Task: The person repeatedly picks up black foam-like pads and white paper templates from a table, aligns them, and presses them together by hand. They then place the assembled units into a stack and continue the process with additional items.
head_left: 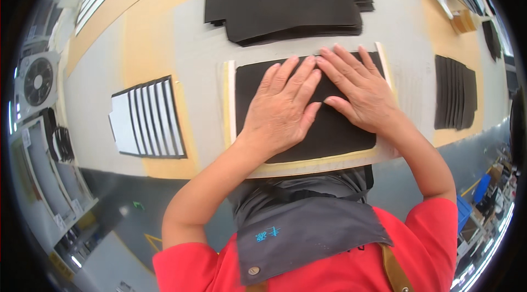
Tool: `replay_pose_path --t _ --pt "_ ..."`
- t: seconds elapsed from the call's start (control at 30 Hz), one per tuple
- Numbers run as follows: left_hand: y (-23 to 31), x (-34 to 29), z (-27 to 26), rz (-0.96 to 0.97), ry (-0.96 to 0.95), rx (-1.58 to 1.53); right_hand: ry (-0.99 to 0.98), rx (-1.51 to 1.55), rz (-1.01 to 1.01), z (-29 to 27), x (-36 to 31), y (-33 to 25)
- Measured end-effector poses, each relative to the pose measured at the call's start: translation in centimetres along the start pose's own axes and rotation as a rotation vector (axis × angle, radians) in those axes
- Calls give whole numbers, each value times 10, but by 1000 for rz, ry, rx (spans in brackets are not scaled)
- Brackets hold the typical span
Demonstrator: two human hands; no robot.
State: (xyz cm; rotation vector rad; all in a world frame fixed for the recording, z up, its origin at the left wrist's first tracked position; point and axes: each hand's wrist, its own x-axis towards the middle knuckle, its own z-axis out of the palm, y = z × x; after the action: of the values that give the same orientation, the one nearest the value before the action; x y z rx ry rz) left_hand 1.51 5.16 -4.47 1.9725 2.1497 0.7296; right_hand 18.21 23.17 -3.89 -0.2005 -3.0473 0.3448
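Note:
A black rectangular sheet [329, 138] lies flat at the near edge of the table, between pale raised strips. Both of my hands rest on it, palms down. My left hand [282, 105] spreads over its left half with the fingers pointing away from me. Across the right half lies my right hand [359, 89], its fingers stretched out and angled inward. The fingertips of the two hands almost meet near the sheet's far edge. Neither hand grips anything. What lies under the palms is hidden.
Beyond the sheet is a stack of large black cut pieces [285, 1]. Overlapping white pieces with black edges [148, 119] lie at the left, and a fanned row of black pieces [455, 92] at the right. A fan [38, 80] stands past the table's left side.

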Motion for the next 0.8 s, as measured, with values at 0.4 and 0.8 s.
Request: replay_pose_path --t 0.4,0.8 --pt "2 0 1 -17 10 45 38 -31 -27 2 3 2" --pt "23 7 11 61 -57 126 323 548 464 -55 -39 79"
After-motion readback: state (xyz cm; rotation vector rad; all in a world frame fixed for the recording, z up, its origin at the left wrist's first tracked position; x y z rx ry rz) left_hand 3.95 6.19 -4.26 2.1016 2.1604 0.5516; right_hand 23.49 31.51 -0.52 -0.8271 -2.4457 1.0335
